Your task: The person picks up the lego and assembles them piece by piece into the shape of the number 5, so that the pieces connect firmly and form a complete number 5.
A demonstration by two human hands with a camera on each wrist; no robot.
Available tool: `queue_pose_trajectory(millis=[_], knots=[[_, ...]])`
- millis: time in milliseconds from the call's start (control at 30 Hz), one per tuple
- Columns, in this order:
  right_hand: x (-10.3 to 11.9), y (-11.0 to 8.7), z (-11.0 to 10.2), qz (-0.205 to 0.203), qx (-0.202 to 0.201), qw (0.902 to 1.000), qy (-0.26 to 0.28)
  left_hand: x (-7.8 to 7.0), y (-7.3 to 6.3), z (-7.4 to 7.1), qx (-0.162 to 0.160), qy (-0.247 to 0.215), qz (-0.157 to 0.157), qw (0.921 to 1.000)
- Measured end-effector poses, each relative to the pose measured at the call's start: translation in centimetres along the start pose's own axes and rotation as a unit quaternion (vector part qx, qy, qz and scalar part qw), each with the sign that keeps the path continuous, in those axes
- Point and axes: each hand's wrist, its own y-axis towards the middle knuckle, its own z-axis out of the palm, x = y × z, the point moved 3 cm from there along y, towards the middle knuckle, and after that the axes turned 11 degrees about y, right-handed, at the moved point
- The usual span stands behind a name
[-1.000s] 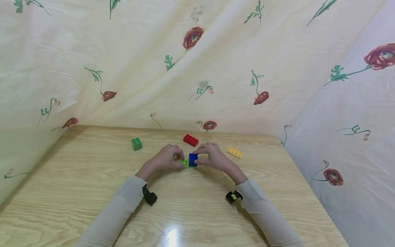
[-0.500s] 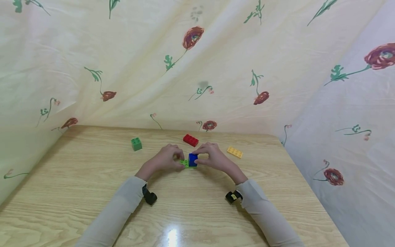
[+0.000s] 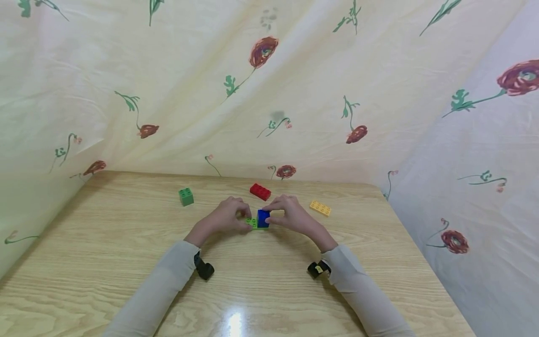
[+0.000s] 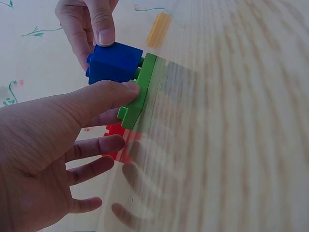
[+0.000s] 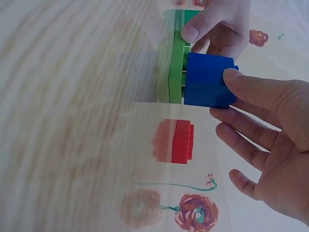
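Right fingers (image 5: 256, 88) pinching blue block (image 5: 207, 79), stud-side up, left fingers (image 4: 107, 94) holding green brick (image 4: 146, 77) flat, long axis sideways

Left hand (image 3: 227, 216) pinches, angled inward; right hand (image 3: 292, 216) pinches likewise.

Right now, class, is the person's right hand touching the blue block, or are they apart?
Touching. In the right wrist view, the right hand has its thumb tip lying on the blue block, with no gap between them.
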Motion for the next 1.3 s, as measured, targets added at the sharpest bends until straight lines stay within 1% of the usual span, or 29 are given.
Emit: queue_pose_trajectory(millis=[300,533,667,1033,1300], knots=[[-0.01,0.07,0.02,-0.011,-0.002,0.9999,0.003,0.05,0.01,0.08,0.001,-0.007,-0.006,1.0],[0.08,-0.03,0.01,-0.012,0.003,0.9994,0.032,0.01,0.01,0.18,0.001,-0.001,-0.006,1.0],[0.15,-0.05,0.0,-0.019,0.003,0.9992,0.036,0.04,0.01,0.19,-0.002,0.001,-0.004,1.0],[-0.09,0.19,0.13,0.0,0.0,0.9985,0.055,0.01,-0.08,0.02,-0.005,-0.005,-0.014,0.9999],[-0.14,0.25,0.17,-0.001,-0.003,0.999,0.045,0.04,0.0,-0.01,-0.006,-0.015,-0.011,0.9998]])
